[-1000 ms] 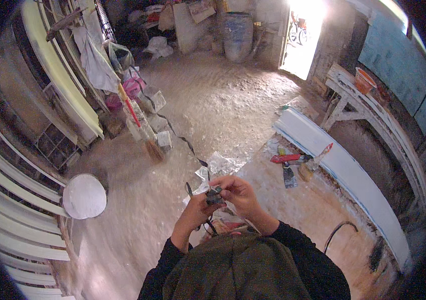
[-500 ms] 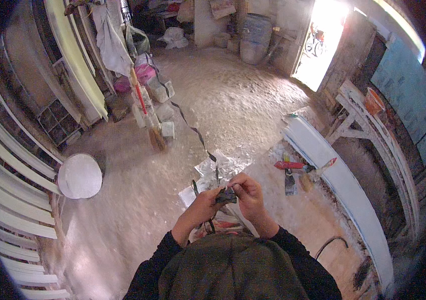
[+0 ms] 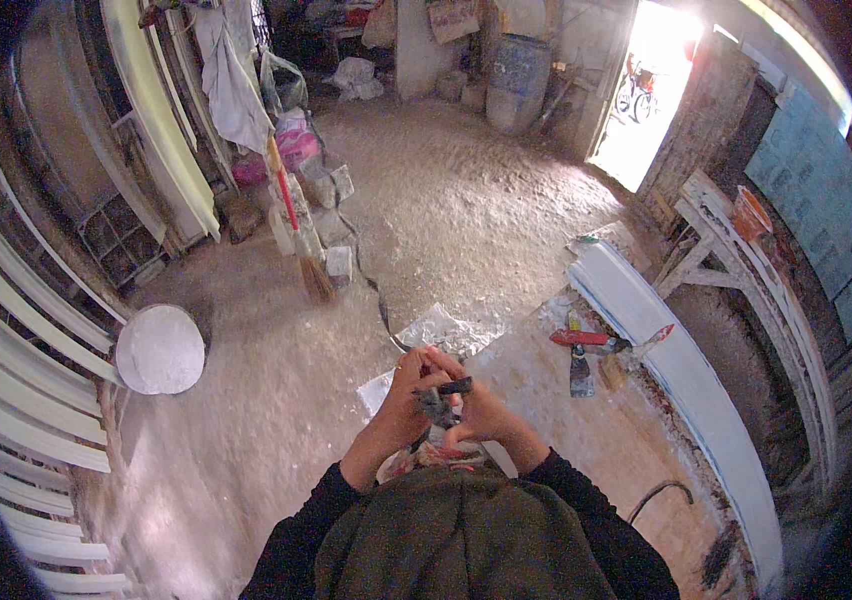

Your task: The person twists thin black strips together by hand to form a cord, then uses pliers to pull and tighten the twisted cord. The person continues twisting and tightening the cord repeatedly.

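In front of my body both hands are brought together around a small, dark blocky thing (image 3: 436, 405), its exact kind unclear. My left hand (image 3: 398, 412) is closed on its left side, with fingers bent over the top. My right hand (image 3: 486, 412) curls in from the other side, its fingertips meeting those of the left. A black strap-like cord (image 3: 378, 290) runs from beside my hands over the floor toward the far left. Silvery crumpled sheeting (image 3: 446, 328) lies on the floor just beyond my hands.
A long white moulding (image 3: 666, 360) curves along the right, with a red-handled tool (image 3: 581, 338) and a scraper (image 3: 582, 375) beside it. White strips (image 3: 36, 400) and a round white lid-like thing (image 3: 160, 350) are at left. A broom (image 3: 296, 220) and a blue barrel (image 3: 518, 85) stand farther off.
My hands have closed in around the dark thing, the fingertips now meeting beyond it. The thing has turned and shifted slightly nearer to me. The cord has swung left and lies lower.
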### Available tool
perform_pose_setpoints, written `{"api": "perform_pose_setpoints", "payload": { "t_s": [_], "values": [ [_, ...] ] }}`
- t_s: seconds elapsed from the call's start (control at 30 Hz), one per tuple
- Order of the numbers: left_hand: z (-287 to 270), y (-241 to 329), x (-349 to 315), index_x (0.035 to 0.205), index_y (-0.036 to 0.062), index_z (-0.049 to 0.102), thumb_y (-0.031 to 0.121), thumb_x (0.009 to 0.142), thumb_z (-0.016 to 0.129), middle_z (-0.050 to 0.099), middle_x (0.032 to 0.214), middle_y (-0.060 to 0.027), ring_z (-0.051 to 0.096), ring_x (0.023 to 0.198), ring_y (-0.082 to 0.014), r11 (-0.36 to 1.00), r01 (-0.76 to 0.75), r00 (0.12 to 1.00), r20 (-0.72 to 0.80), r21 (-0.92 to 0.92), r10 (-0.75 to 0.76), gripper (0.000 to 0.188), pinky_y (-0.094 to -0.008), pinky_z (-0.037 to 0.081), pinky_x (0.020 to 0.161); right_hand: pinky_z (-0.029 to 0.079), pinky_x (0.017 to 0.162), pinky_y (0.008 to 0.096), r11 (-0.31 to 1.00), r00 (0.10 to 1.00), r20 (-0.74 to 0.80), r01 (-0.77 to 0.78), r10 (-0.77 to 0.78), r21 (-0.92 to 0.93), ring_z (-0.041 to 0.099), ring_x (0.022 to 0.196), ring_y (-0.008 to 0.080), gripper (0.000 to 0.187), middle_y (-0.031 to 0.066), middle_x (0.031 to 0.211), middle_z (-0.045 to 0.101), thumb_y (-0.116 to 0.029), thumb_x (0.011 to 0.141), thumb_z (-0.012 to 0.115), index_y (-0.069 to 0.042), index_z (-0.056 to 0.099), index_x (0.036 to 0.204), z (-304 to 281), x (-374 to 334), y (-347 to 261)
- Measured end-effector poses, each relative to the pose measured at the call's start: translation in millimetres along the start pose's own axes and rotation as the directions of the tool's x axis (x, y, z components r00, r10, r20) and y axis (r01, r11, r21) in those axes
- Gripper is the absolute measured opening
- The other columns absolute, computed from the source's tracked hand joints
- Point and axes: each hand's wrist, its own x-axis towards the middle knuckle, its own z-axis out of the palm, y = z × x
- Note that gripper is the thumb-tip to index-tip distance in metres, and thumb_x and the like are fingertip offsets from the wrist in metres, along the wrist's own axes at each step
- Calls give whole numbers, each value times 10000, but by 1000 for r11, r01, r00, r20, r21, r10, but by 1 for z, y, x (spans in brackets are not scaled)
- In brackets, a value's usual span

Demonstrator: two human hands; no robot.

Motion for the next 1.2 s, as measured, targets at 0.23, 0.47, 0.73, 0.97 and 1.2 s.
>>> {"api": "perform_pose_setpoints", "payload": {
  "t_s": [0.23,0.47,0.73,0.97,1.2],
  "values": [
    [-11,19,10,745,67,512,180,720,596,490,786,-64,467,799,-248,966,-207,974,56,-157,218,144,-315,355,722,292,947,357,940,985,74,170,-154,-295,298,1190,318,850,184,1293,278,-311,611,729,-52,237,1255,9,14,23],
    [-16,12,15,602,91,373,442,786,488,409,523,-19,458,548,-172,643,21,988,-82,-766,-131,413,-328,411,618,439,742,371,991,988,-146,-71,54,-117,540,918,314,472,163,1042,519,-285,760,579,-68,404,1140,22,22,-12],
    [-68,0,39,629,138,319,458,835,395,256,534,38,308,500,-95,311,-55,858,-204,-949,-471,388,-276,364,571,426,565,371,795,922,-64,-363,382,-485,567,633,285,313,156,689,563,-279,754,584,-59,509,962,19,28,-13],
    [-64,-45,30,718,125,403,452,819,425,339,600,33,424,610,-122,242,-11,786,-158,-970,-597,343,-328,412,706,410,572,424,757,904,-45,-382,425,-531,547,659,357,263,180,689,551,-286,792,521,-46,487,894,12,30,-3],
    [-51,-84,-10,1086,69,435,424,825,444,522,1005,-78,466,1017,-241,244,74,804,-87,-967,-588,441,-386,371,886,423,600,448,628,886,-45,-363,462,-688,549,705,370,218,192,694,558,-228,783,494,-46,475,901,-1,33,3]
  ]
}}
